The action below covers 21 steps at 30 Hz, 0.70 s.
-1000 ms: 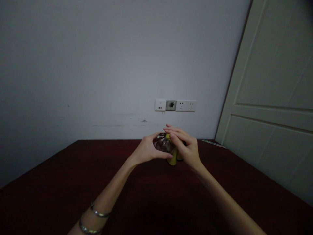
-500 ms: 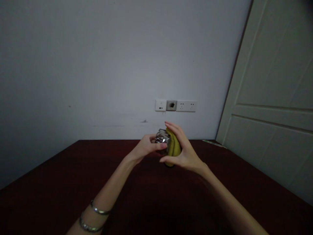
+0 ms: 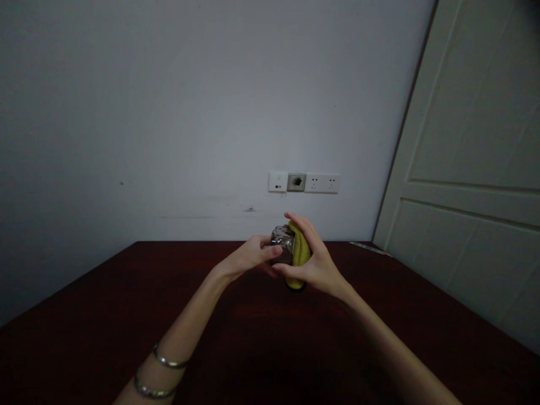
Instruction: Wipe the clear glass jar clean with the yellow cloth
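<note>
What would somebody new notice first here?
Probably the yellow cloth in the middle, in the fingers of the right hand. It lies against a shiny, glassy-looking thing in the left hand. Then the silver bangles on the left forearm, near the bottom edge.

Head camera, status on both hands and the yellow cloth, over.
Left hand gripping glassy object. Right hand holding yellow cloth against its side. Right fingers partly covering the cloth.

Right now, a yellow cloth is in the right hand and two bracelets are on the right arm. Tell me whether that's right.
Not quite: the two bracelets are on the left arm, as the head view shows. The yellow cloth is in the right hand.
</note>
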Each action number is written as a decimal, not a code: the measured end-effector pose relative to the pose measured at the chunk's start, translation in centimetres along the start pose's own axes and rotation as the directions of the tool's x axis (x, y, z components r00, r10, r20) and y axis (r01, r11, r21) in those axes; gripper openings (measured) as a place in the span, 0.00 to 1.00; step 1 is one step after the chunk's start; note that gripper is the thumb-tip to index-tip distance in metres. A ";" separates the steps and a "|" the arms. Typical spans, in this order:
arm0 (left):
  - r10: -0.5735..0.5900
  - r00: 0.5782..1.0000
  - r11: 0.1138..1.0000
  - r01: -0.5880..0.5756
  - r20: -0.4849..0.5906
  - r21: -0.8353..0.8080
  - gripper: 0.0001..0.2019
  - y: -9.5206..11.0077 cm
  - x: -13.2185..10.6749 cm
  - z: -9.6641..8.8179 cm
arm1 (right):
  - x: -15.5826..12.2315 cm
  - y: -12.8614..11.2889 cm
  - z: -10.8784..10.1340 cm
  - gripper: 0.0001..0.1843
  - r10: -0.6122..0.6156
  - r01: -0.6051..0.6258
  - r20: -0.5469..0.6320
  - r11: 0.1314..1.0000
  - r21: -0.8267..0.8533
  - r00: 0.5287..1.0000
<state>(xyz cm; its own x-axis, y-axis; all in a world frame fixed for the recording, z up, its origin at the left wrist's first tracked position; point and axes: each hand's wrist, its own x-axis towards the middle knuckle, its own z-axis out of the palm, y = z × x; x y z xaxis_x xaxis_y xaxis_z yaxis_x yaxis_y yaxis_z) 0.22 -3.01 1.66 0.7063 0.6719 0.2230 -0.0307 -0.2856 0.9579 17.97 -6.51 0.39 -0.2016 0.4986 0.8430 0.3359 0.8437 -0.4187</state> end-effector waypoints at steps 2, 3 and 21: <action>-0.012 0.995 1.000 0.012 0.094 -0.005 0.34 -0.2 -0.2 -0.7 | 0.1 0.0 0.2 0.48 0.076 -0.073 -0.048 0.995 0.062 0.996; -0.021 0.992 1.000 0.020 0.125 0.008 0.35 -0.3 -0.3 -1.1 | 0.2 0.0 0.3 0.48 0.133 -0.125 -0.074 0.986 0.110 0.988; 0.358 0.905 0.840 -0.205 -0.229 0.502 0.41 0.2 0.3 -0.4 | 0.8 -0.1 1.2 0.47 0.496 -0.428 -0.093 0.818 0.384 0.864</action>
<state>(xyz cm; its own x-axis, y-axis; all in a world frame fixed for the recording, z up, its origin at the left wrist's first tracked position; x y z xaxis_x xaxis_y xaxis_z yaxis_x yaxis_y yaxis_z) 0.14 -2.63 2.01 0.4659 0.6626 0.5864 0.1840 -0.7208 0.6683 16.68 -5.96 0.66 0.0781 0.8302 0.5520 0.0075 0.5532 -0.8330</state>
